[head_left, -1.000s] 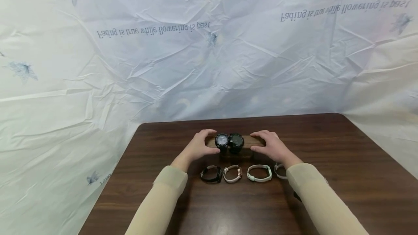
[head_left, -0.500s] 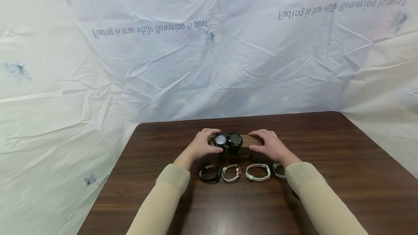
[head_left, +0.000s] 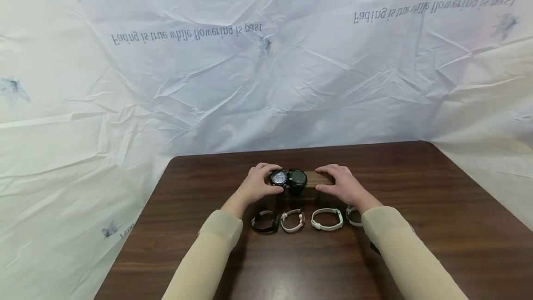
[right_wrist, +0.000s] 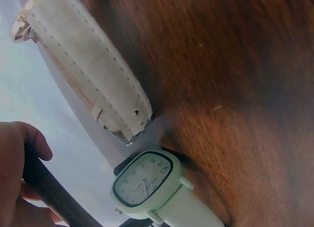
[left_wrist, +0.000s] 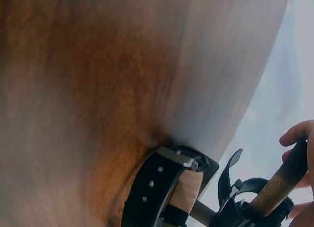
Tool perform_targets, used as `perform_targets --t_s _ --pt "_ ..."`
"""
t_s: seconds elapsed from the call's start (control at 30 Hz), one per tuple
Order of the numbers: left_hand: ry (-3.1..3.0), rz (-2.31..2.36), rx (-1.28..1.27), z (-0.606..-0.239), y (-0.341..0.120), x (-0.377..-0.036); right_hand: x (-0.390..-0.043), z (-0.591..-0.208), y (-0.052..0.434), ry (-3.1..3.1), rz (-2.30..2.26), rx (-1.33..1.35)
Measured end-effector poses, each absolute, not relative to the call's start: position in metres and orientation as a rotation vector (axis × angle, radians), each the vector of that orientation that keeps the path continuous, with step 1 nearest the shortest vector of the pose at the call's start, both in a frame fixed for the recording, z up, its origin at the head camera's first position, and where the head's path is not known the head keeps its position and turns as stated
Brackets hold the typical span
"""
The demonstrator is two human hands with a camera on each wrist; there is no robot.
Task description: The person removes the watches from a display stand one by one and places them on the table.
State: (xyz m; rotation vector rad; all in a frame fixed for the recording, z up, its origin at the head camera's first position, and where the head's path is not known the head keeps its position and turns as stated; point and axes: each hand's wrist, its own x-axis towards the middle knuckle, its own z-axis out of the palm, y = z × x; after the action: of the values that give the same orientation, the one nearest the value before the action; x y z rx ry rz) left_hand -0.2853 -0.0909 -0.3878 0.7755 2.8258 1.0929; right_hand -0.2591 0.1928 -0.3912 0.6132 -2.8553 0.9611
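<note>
On the dark wooden table [head_left: 416,226] a short wooden bar [head_left: 319,178] carries two black watches [head_left: 279,178] [head_left: 298,178] side by side. My left hand [head_left: 257,185] grips the bar's left end, its fingers close against the left watch. My right hand [head_left: 339,186] grips the right end. In the left wrist view the bar [left_wrist: 282,183] runs up to curled fingers [left_wrist: 298,133]. The right wrist view shows fingers [right_wrist: 22,138] wrapped round the bar [right_wrist: 54,195].
A row of watches lies nearer to me: a black one [head_left: 263,222], a pinkish one [head_left: 293,221], a mint one [head_left: 327,219] and a pale one [head_left: 351,215] half hidden by my right sleeve. A crinkled white sheet [head_left: 266,82] hangs behind the table.
Both hands keep the same hold on the bar. My left fingers sit slightly closer to the left watch, and the view has drifted a little.
</note>
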Motion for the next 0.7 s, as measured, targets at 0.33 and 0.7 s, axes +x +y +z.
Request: perform_targets --t_s 0.33,0.7 --pt "2.840 1.076 0.731 -0.3812 -0.0927 -0.2828 -0.2603 -0.3905 0.1917 -2.860 0.966 0.605" --pt "2.851 1.089 0.802 -0.3849 -0.1007 -0.2830 -0.2615 -0.3912 0.1926 -2.858 0.966 0.616"
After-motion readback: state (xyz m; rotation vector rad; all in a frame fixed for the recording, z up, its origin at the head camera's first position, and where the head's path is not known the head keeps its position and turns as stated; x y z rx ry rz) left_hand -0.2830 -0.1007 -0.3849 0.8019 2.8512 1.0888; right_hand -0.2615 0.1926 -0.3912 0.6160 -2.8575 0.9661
